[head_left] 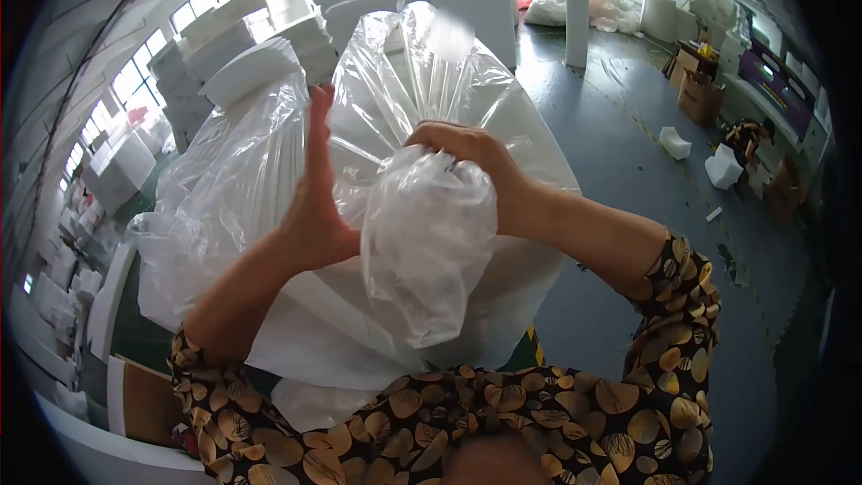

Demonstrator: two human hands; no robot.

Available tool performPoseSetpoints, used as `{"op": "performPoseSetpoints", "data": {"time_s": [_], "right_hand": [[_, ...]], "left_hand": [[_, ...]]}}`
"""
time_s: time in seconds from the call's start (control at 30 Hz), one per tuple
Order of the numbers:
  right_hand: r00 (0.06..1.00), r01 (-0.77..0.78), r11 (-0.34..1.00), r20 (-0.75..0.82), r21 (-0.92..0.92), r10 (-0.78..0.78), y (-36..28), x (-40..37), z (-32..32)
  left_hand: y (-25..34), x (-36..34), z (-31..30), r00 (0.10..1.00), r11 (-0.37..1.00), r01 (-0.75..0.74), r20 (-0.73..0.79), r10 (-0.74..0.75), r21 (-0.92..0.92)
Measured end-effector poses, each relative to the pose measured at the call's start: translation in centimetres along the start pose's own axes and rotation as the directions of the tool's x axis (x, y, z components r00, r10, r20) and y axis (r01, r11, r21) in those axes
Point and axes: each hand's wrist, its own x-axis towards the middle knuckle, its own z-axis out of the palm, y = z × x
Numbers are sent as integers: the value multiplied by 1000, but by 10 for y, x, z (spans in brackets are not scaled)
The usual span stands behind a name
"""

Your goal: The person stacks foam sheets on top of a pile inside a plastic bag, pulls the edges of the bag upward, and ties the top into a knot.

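A large clear plastic bag (530, 126) with white contents stands in front of me. Its gathered neck is gripped by my right hand (467, 148), fingers wrapped round the bunched plastic. The loose mouth of the bag (426, 260) puffs out below that grip, toward my body. My left hand (316, 189) is open just left of the neck, fingers stretched upward and thumb pointing right, close to the loose plastic. Beside it on the left is another clear plastic bag (224, 162), with stacked white foam sheets (251, 72) sticking out of its top.
Tall stacks of white foam blocks (467, 9) rise behind the bags. At the right, a person (747, 139) bends near cardboard boxes (700, 97) and a white foam piece (723, 167). Foam scraps lie on the grey floor (620, 153). A brown carton (148, 400) is at lower left.
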Motion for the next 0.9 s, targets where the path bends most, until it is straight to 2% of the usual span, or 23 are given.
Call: {"op": "performPoseSetpoints", "data": {"time_s": [0.03, 0.07, 0.13, 0.17, 0.2, 0.23, 0.27, 0.3, 0.33, 0.37, 0.4, 0.43, 0.47, 0.5, 0.57, 0.63, 0.67, 0.73, 0.8, 0.83, 0.87, 0.9], "right_hand": [[997, 49, 993, 57, -107, -43, -7, 2, -1], [997, 52, 993, 59, -109, -46, -6, 2, 3], [958, 276, 933, 142, -230, -249, -1, 1, 14], [938, 325, 913, 206, -248, -278, 7, 2, 18], [932, 338, 910, 217, -239, -289, 6, 4, 20], [899, 393, 890, 297, -229, -321, 3, 9, 21], [860, 448, 868, 370, -216, -351, -1, 14, 22], [845, 447, 850, 443, -280, -299, -7, 19, 28], [843, 451, 850, 444, -273, -304, -12, 24, 31], [843, 389, 853, 508, -348, -177, -18, 29, 33], [830, 330, 841, 557, -428, -43, -22, 32, 33], [829, 336, 840, 557, -425, -49, -26, 33, 31], [822, 359, 828, 566, -431, -62, -31, 33, 28], [814, 383, 815, 576, -434, -76, -34, 34, 28], [802, 422, 799, 587, -428, -110, -35, 29, 34], [792, 457, 779, 595, -430, -136, -38, 30, 32], [813, 398, 827, 570, -397, -118, -40, 32, 26], [843, 289, 908, 530, -302, -92, -42, 43, 13], [865, 177, 967, 498, -184, -63, -46, 52, 8], [910, 159, 971, 409, -181, -73, -35, 54, 8], [909, 165, 971, 409, -173, -82, -25, 62, 3], [922, 29, 976, 382, -214, 57, -15, 72, -3]], "left_hand": [[-7, -5, 5, 974, 952, 223, -7, -227, 209], [-13, -10, 7, 974, 952, 222, -11, -225, 209], [-12, -9, 7, 932, 982, 186, 325, -163, -41], [-7, -7, 7, 935, 982, 188, 311, -169, -32], [11, 3, 4, 670, 893, 447, 681, -295, -53], [21, 11, 4, 267, 746, 665, 921, -283, 36], [31, 14, 3, 124, 699, 713, 970, -211, 61], [36, 14, 1, 146, 719, 694, 974, -173, 24], [41, 14, -1, 209, 755, 656, 965, -160, -17], [46, 16, -3, 314, 805, 590, 937, -154, -66], [47, 19, -2, 485, 878, 462, 864, -134, -123], [45, 22, 2, 677, 957, 256, 732, -75, -139], [41, 25, 10, 820, 998, 9, 572, 32, -69], [31, 32, 22, 880, 976, -205, 451, 152, 72], [18, 40, 40, 883, 852, -416, 364, 296, 317], [1, 36, 54, 872, 811, -453, 373, 316, 371], [-11, 30, 59, 873, 807, -453, 372, 315, 380], [-60, -1, 71, 900, 973, -122, 435, 25, 197], [-100, -36, 74, 810, 963, 268, 531, -248, 40], [-71, -21, 59, 726, 890, 455, 591, -352, -30], [-41, 0, 52, 585, 735, 668, 694, -419, -119], [26, 44, 30, 424, 520, 842, 773, -472, -144]]}}
